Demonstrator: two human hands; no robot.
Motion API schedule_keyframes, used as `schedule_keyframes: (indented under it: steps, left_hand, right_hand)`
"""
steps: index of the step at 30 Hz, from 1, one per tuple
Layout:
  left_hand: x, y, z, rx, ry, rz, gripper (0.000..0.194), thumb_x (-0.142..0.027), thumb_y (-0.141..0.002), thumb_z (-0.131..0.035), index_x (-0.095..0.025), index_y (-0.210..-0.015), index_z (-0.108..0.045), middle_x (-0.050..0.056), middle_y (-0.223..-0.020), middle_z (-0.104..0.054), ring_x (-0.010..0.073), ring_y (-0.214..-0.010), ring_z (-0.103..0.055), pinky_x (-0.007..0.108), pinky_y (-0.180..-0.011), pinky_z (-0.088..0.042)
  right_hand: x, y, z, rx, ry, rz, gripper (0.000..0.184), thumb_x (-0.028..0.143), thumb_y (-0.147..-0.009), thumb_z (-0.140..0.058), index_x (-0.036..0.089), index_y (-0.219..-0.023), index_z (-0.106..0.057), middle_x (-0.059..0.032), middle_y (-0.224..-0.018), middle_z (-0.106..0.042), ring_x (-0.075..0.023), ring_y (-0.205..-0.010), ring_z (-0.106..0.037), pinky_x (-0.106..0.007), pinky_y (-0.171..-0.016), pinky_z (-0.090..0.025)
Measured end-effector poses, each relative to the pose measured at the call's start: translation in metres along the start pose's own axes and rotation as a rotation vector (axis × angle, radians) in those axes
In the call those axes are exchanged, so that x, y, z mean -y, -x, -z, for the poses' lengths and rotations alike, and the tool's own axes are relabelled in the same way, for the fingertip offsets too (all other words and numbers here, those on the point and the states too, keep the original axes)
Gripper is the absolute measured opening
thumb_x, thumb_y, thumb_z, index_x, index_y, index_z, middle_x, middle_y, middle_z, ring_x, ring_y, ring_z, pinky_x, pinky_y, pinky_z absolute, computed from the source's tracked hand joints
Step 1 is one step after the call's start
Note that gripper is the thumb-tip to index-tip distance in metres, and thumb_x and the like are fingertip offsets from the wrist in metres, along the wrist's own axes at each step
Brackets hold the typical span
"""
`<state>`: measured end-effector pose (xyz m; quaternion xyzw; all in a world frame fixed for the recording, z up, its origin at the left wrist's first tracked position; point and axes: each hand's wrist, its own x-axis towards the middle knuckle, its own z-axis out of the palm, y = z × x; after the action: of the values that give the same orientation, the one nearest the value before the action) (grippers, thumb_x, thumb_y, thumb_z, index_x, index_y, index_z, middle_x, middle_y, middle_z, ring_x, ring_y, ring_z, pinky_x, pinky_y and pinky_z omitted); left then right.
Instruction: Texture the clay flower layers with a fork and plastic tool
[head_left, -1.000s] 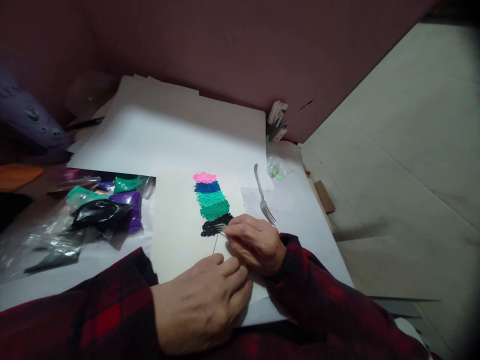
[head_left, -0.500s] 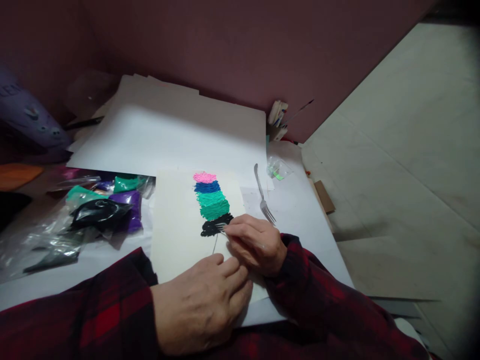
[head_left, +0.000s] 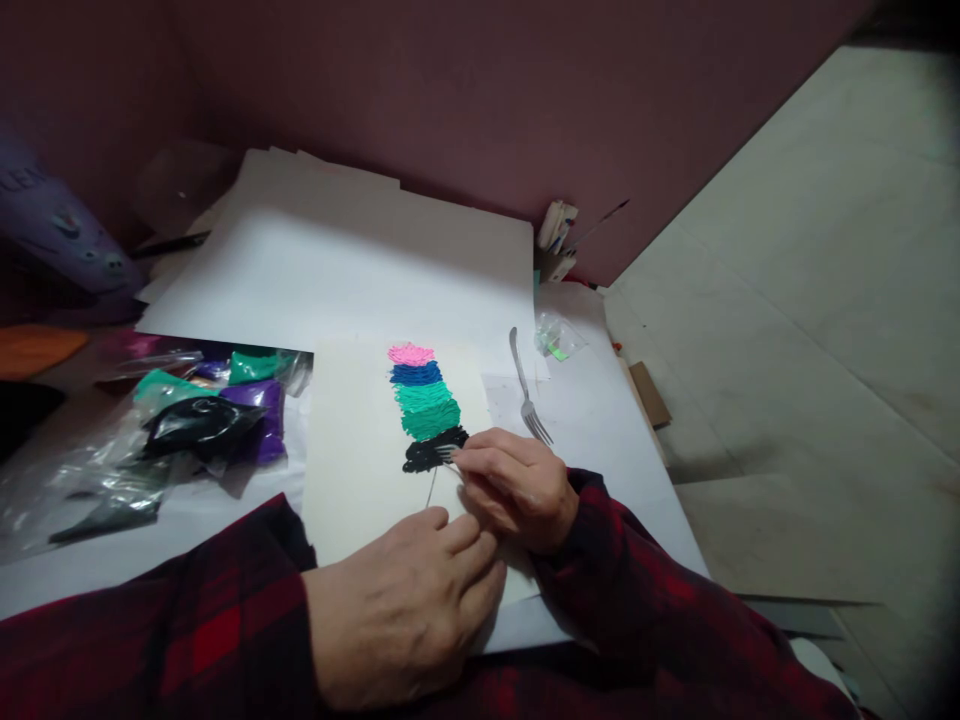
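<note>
My right hand [head_left: 517,485] is closed in a pinch on a small fork [head_left: 444,454] whose tines press into the black patch [head_left: 431,452] at the bottom of a textured stack of pink, blue and green clay [head_left: 421,392] on a cream sheet [head_left: 352,450]. My left hand [head_left: 405,605] lies flat on the near edge of that sheet, fingers together and stretched out, holding nothing. A thin dark line runs down from the black patch toward my left hand.
A second fork [head_left: 527,385] lies just right of the sheet. Plastic bags of coloured clay [head_left: 202,415] sit at the left. Large white boards [head_left: 337,260] lie behind, small clutter [head_left: 555,240] sits by the wall, and a small clear bag [head_left: 556,338] lies nearby.
My right hand has shifted the fork tip very slightly along the black patch. My left hand has stayed put.
</note>
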<state>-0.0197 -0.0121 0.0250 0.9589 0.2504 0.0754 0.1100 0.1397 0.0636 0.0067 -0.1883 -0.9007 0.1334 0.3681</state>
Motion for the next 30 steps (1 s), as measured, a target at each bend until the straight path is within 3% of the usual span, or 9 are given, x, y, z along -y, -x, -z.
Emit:
schedule_keyframes:
  steps: [11, 17, 21, 25, 30]
  left_hand:
    - [0.000, 0.001, -0.004, 0.001, -0.013, 0.002, 0.034, -0.026, -0.089, -0.039, -0.011, -0.118, -0.049, 0.009, -0.098, -0.055, 0.0239, -0.081, -0.045, 0.040, -0.063, -0.034]
    - [0.000, 0.000, -0.001, 0.030, 0.015, 0.013, 0.032, -0.028, -0.089, -0.038, -0.013, -0.116, -0.050, 0.010, -0.104, -0.055, 0.0228, -0.080, -0.045, 0.039, -0.065, -0.037]
    - [0.001, 0.001, -0.002, 0.025, -0.020, -0.003, 0.036, -0.028, -0.089, -0.038, -0.011, -0.119, -0.048, 0.015, -0.123, -0.049, 0.0237, -0.084, -0.046, 0.039, -0.068, -0.039]
    - [0.001, 0.002, -0.001, 0.038, -0.038, -0.020, 0.039, -0.027, -0.089, -0.037, -0.009, -0.123, -0.046, 0.018, -0.132, -0.043, 0.0251, -0.089, -0.047, 0.040, -0.071, -0.040]
    - [0.001, 0.002, -0.002, 0.035, -0.037, -0.018, 0.039, -0.027, -0.090, -0.036, -0.009, -0.123, -0.046, 0.018, -0.131, -0.044, 0.0251, -0.088, -0.047, 0.041, -0.071, -0.040]
  right_hand:
    - [0.002, -0.003, 0.002, 0.046, 0.073, 0.029, 0.015, 0.006, -0.079, -0.051, 0.012, -0.089, -0.060, -0.0095, -0.079, -0.064, -0.0137, -0.071, -0.061, -0.025, -0.062, -0.054]
    - [-0.001, -0.003, 0.008, -0.143, -0.014, -0.020, 0.023, 0.004, -0.078, -0.054, 0.015, -0.098, -0.060, -0.0070, -0.082, -0.063, -0.0142, -0.073, -0.061, -0.027, -0.061, -0.055]
    - [-0.004, -0.003, 0.006, -0.229, -0.040, -0.066, 0.028, 0.001, -0.078, -0.056, 0.016, -0.102, -0.060, -0.0065, -0.082, -0.065, -0.0159, -0.077, -0.060, -0.031, -0.065, -0.054]
    - [-0.004, -0.003, 0.005, -0.175, -0.096, -0.165, 0.023, 0.004, -0.081, -0.056, 0.016, -0.100, -0.060, -0.0081, -0.090, -0.063, -0.0157, -0.082, -0.060, -0.031, -0.068, -0.054]
    - [-0.005, -0.001, 0.003, -0.152, -0.173, -0.181, 0.019, 0.003, -0.082, -0.054, 0.015, -0.096, -0.059, -0.0074, -0.088, -0.063, -0.0160, -0.086, -0.059, -0.032, -0.072, -0.054]
